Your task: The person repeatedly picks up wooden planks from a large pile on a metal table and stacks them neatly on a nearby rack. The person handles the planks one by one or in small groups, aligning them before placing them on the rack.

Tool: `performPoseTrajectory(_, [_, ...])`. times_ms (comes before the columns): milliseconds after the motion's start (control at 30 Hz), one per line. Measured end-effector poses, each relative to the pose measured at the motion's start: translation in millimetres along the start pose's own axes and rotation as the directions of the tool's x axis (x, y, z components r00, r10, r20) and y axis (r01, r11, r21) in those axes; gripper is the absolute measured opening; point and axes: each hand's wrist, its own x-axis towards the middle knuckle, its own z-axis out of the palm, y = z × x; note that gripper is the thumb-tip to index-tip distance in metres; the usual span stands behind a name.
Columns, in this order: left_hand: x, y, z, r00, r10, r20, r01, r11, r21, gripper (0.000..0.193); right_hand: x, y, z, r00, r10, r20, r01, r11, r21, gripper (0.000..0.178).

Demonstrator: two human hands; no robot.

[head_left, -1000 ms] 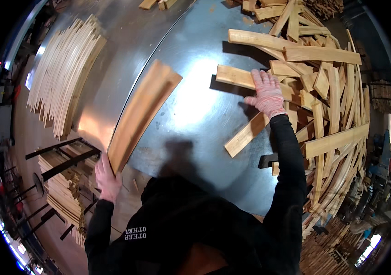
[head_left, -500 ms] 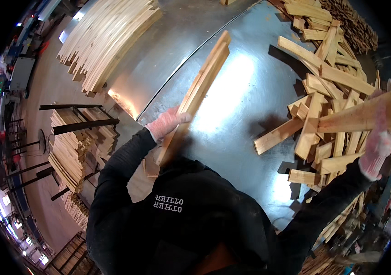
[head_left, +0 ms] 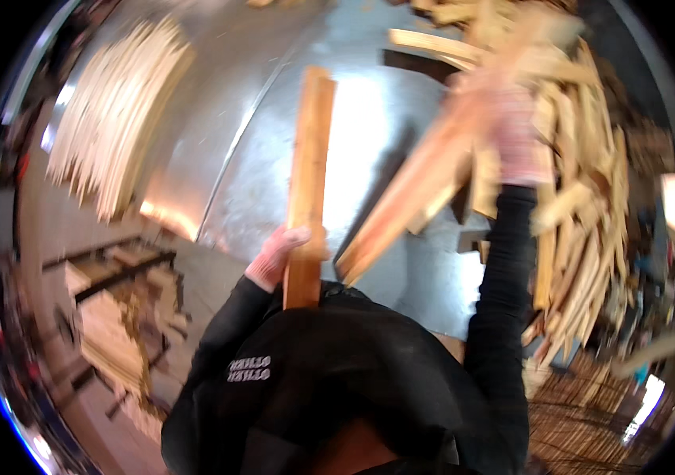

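My left hand (head_left: 275, 257), in a pinkish knit glove, is closed round the near part of a wooden board pair (head_left: 311, 158). These boards lie face to face and point away from me over the metal table (head_left: 424, 289). Off to the right, my gloved right hand (head_left: 521, 131) grips a long wooden board (head_left: 416, 186). That board slants from the far right down toward my body, its near end close to the left-hand boards. Motion smears the right hand and the far end of its board.
A heap of loose boards (head_left: 567, 150) covers the table's right side. Neatly laid pale strips (head_left: 119, 111) form a stack at the far left. Below them, more boards (head_left: 108, 321) sit on a dark metal rack (head_left: 127, 277). A seam crosses the tabletop.
My right hand has swung the long board leftward from the right edge, across the heap. The boards in my left hand have turned more upright in the picture. The head view has shifted.
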Motion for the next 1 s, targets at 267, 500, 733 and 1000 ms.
performPoseTrajectory(267, [42,19,-10,0.887,0.279,-0.367,0.175,0.532,0.828,0.066,-152,-34,260,0.830,0.467,0.306,-0.553,0.762,0.338,0.091])
performPoseTrajectory(500, [36,-17,-6,0.757,0.421,-0.499,0.471,0.179,0.864,0.082,-99,-78,161,0.789,-0.047,0.613,-0.005,0.996,0.084,0.063])
performPoseTrajectory(733, [-15,-25,-28,0.631,0.438,-0.640,0.663,0.125,0.738,0.091,140,55,3,0.732,0.481,-0.482,-0.429,0.876,0.222,0.119])
performPoseTrajectory(1000, [70,61,36,0.681,0.707,-0.191,0.170,0.101,0.980,0.078,244,102,32,0.530,0.635,-0.563,-0.767,0.642,0.002,0.118])
